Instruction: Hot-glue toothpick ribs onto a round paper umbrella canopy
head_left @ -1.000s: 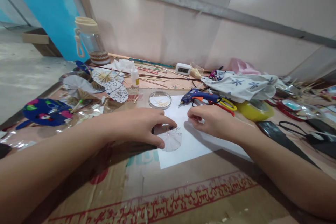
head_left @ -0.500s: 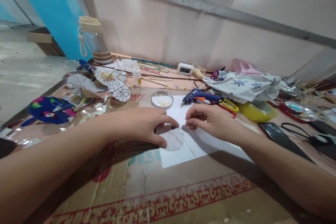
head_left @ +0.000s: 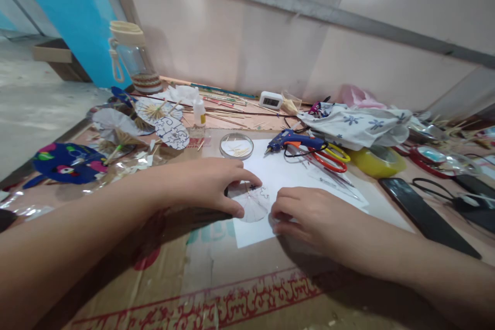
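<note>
My left hand reaches in from the left, thumb and fingers bent round the left edge of a small round paper umbrella top. The disc is pale, with fold lines fanning from its middle and a dark line pattern at its upper edge. It rests on a white paper sheet. Just right of it, my right hand is low over the sheet with its fingers curled together. What lies at those fingertips is hidden. Behind the disc, a round shallow dish holds several short wooden sticks.
A blue glue gun, red-handled scissors and a yellow tape roll lie behind my right hand. A phone is farther right. Finished paper umbrellas, a small glue bottle and a drinking bottle stand left.
My right hand has come down toward me, from above the sheet to where a thin stick lay; that stick is now out of sight. The left hand stays at the disc.
</note>
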Tool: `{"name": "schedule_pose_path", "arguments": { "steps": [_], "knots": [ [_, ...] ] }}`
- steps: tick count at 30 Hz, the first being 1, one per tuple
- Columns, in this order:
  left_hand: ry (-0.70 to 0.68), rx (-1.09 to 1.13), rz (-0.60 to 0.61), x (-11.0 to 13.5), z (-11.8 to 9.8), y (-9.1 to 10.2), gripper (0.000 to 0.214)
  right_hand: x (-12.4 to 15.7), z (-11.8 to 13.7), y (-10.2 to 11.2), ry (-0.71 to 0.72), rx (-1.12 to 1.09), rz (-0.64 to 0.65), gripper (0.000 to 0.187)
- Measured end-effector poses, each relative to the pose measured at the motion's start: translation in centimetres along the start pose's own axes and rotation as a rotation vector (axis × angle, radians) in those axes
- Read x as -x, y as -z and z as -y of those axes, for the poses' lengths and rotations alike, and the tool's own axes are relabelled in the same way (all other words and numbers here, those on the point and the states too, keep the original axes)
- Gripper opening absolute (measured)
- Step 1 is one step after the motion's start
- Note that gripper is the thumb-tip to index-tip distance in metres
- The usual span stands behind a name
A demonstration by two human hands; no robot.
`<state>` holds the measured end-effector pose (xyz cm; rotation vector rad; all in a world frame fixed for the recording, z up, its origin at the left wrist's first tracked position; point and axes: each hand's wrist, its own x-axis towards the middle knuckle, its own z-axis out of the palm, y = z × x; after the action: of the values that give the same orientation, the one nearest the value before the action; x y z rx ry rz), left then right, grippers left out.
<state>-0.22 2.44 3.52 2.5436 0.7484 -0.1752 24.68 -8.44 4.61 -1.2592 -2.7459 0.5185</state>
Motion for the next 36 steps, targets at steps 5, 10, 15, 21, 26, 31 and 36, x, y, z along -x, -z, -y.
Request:
{"name": "schedule_pose_path", "arguments": {
  "steps": [5,10,15,21,26,31,36],
  "knots": [
    [-0.003,-0.001,0.006,-0.1,0.1,0.0,0.067,0.5,0.2,-1.5,0.169,0.284,0.01,0.018],
    [-0.008,0.004,0.006,-0.1,0.1,-0.1,0.067,-0.9,-0.1,-1.9,0.298,0.49,-0.001,0.017],
    [-0.009,-0.001,0.01,-0.1,-0.1,0.1,0.066,-1.2,-0.2,-0.6,0.178,0.416,-0.044,0.02],
    [0.0,0.01,0.015,0.0,-0.2,0.3,0.066,-1.1,-2.1,0.0,-0.222,0.32,-0.08,0.012],
    [0.0,0.029,0.023,0.1,-0.2,0.3,0.065,-1.7,-3.5,1.0,-0.263,-0.086,-0.043,0.018],
    [0.004,0.023,0.029,0.1,-0.2,0.4,0.065,-2.1,-3.9,2.0,-0.259,-0.513,0.017,0.021],
    [0.0,0.017,0.022,0.0,-0.4,0.4,0.063,-2.4,-4.1,1.9,-0.238,-0.692,-0.012,0.026]
  ]
}}
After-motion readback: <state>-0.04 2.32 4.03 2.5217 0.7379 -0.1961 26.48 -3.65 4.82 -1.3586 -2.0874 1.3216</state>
